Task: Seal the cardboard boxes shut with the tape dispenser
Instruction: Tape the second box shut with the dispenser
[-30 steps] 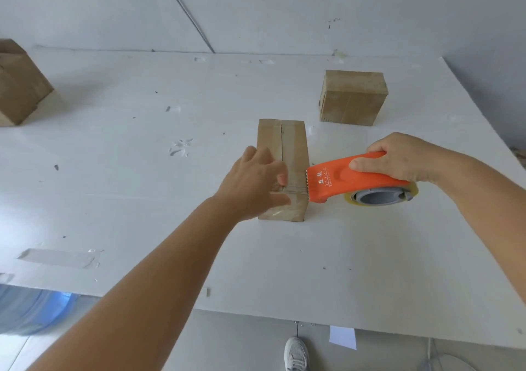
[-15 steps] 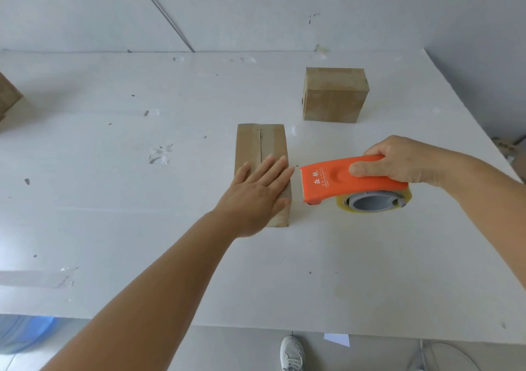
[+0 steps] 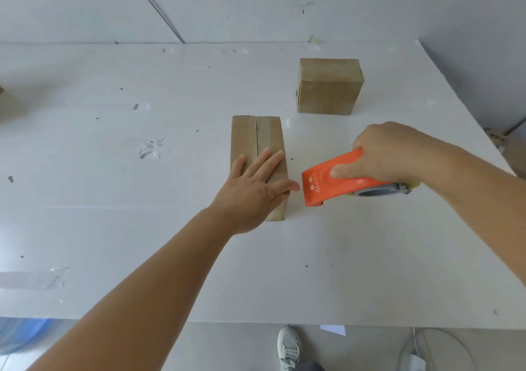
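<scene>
While the left hand (image 3: 250, 188) lies flat with straight fingers on the near end of the long box (image 3: 257, 154), the right hand (image 3: 381, 154) grips the dispenser (image 3: 336, 184) just to the right of it, not touching the box. The dispenser is smooth orange plastic with a grey wheel and a yellowish roll at its back. It is tilted now, with its front end pointing down at the table (image 3: 113, 228); half a second ago it was level. The long box is brown cardboard with shiny tape along the slit on top. It sits near the middle of the white table. There are two boxes in full view. The second box (image 3: 330, 85) is shorter and blocky, taped too, and stands near the far right corner. Bits of old clear tape (image 3: 150, 148) stick to the table on the left side.
</scene>
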The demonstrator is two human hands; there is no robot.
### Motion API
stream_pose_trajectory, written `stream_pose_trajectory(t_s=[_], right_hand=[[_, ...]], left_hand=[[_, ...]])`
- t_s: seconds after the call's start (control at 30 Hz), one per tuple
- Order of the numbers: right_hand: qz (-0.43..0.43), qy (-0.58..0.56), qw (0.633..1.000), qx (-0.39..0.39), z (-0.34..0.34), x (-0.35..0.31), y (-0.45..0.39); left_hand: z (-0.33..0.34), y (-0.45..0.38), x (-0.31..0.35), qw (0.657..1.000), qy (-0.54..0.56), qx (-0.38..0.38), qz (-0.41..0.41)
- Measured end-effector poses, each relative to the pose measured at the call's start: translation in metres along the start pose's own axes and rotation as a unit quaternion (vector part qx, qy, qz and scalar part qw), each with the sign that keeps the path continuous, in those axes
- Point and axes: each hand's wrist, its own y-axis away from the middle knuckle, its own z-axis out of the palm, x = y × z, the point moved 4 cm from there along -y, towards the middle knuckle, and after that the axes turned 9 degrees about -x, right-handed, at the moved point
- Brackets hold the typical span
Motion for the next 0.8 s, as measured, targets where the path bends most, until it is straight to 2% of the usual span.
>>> stream_pose_trajectory(t_s=[0.07,0.13,0.2,0.27,0.43,0.47,0.67,0.73,0.8], right_hand=[[-0.001,0.094,0.995,0.035,0.012,-0.027,-0.002],[-0.001,0.167,0.985,0.037,0.033,-0.038,-0.006],[0.024,0.130,0.991,0.031,0.039,-0.024,-0.012],[0.057,0.042,0.997,0.037,0.042,-0.006,-0.009],[0.067,0.003,0.979,0.191,0.076,0.013,-0.001],[0.073,0.002,0.977,0.202,0.089,0.015,-0.002],[0.122,-0.029,0.987,0.099,0.132,0.012,-0.002],[0.093,-0.058,0.983,0.145,0.116,-0.007,0.001],[-0.001,-0.180,0.964,0.194,0.097,-0.038,0.003]], left_hand=[[0.002,0.001,0.000,1.000,-0.012,0.005,-0.008],[0.002,0.004,-0.002,1.000,-0.001,0.010,-0.013],[0.001,0.005,-0.005,1.000,0.008,0.013,-0.024],[0.001,0.003,-0.002,1.000,0.004,-0.001,-0.024],[0.000,-0.002,0.006,0.999,-0.011,0.008,-0.034],[0.001,-0.002,0.006,0.999,-0.015,0.010,-0.036],[0.000,-0.001,0.003,0.999,-0.038,-0.011,-0.012],[-0.006,0.001,0.001,0.999,0.034,0.013,0.011],[-0.020,0.008,-0.001,0.976,0.200,0.077,0.037]])
